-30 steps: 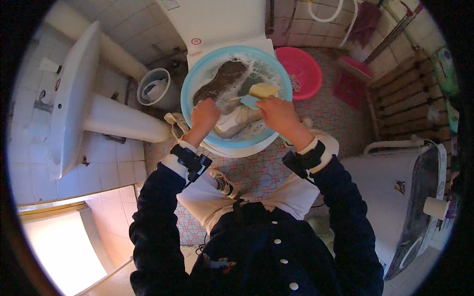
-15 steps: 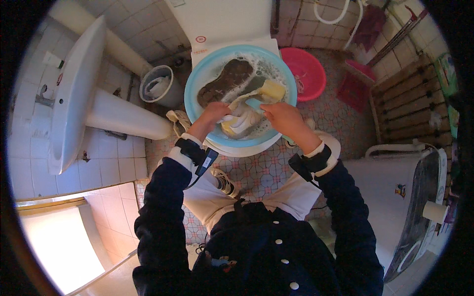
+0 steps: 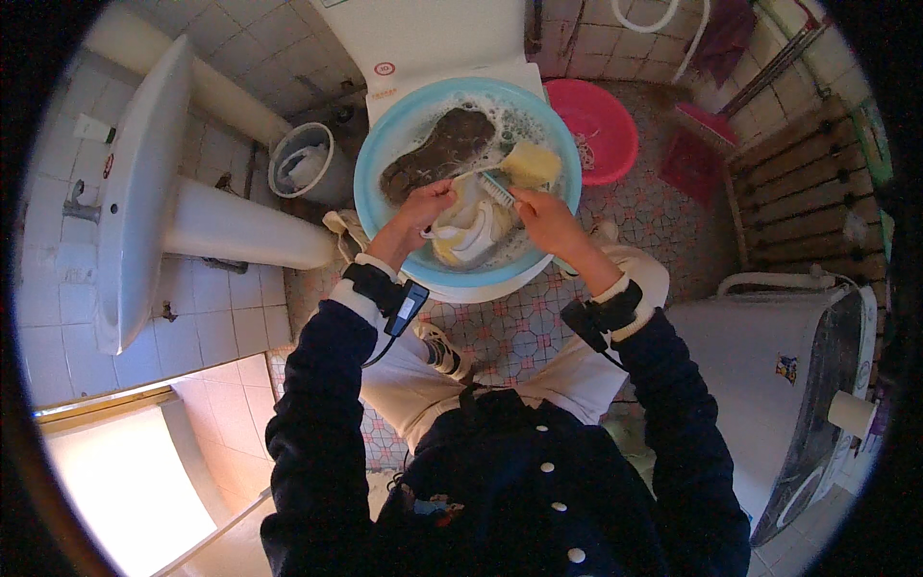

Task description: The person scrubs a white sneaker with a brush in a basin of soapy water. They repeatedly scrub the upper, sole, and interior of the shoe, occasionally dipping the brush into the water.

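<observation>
A light blue basin point(image 3: 366, 159) of foamy water rests on the white toilet. My left hand point(image 3: 421, 216) is closed on the edge of a white and yellow sneaker point(image 3: 469, 234) lying in the basin. My right hand point(image 3: 550, 223) grips a small light blue brush point(image 3: 497, 189) with pale bristles, held over the shoe's opening. The shoe's yellowish upper part point(image 3: 532, 166) points to the far right. Beyond my left hand, a dark brown shoe-shaped piece point(image 3: 444, 146) lies in the suds. My fingertips on the shoe's edge are partly hidden.
A pink basin point(image 3: 615, 144) stands right of the toilet, a grey bucket point(image 3: 306, 159) with something pale inside to its left. A white sink point(image 3: 154, 192) is on the left wall. A red dustpan point(image 3: 687, 165) and a white washing machine point(image 3: 731, 385) are at right.
The brush has turned in my right hand, so its bristles now show instead of its blue back. My left hand has shifted slightly, still holding the shoe's edge. The view has tilted a little.
</observation>
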The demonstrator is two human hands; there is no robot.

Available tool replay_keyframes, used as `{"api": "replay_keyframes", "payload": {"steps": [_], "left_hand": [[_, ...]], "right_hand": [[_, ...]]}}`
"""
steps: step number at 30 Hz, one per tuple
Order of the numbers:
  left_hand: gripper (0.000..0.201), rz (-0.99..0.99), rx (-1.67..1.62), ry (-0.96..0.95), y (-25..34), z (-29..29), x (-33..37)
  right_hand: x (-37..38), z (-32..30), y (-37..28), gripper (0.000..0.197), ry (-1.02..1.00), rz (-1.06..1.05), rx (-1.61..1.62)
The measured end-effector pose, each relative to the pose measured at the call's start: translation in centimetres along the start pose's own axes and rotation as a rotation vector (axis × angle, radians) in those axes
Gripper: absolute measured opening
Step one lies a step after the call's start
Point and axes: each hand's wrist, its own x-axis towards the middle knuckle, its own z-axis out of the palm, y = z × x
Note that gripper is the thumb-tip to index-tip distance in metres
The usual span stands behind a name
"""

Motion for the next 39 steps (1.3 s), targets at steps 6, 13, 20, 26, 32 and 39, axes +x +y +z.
{"api": "replay_keyframes", "payload": {"steps": [6,13,20,26,32,39], "left_hand": [[0.032,0.015,-0.016,0.079,-0.8,-0.3,0.6],[0.033,0.018,-0.203,-0.112,-1.2,-0.7,0.6],[0.032,-0.005,-0.258,-0.111,-0.7,-0.4,0.1],[0.031,0.054,-0.263,-0.072,-0.1,0.5,-0.8],[0.032,0.079,-0.313,-0.044,0.1,1.2,-1.2],[0.028,0.119,-0.269,0.05,-0.8,2.3,-2.5]], "right_hand": [[0.0,-0.8,-1.3,0.029,0.013,0.005,0.1],[1.2,0.4,-0.7,0.03,0.032,0.066,0.165],[1.7,0.4,-0.1,0.03,0.036,-0.017,0.165],[0.4,1.2,-3.0,0.034,-0.004,-0.09,-0.232],[0.8,-0.2,-4.4,0.032,0.228,-0.168,-0.416],[-1.0,-2.5,-3.7,0.024,-0.072,-0.178,-0.452]]}}
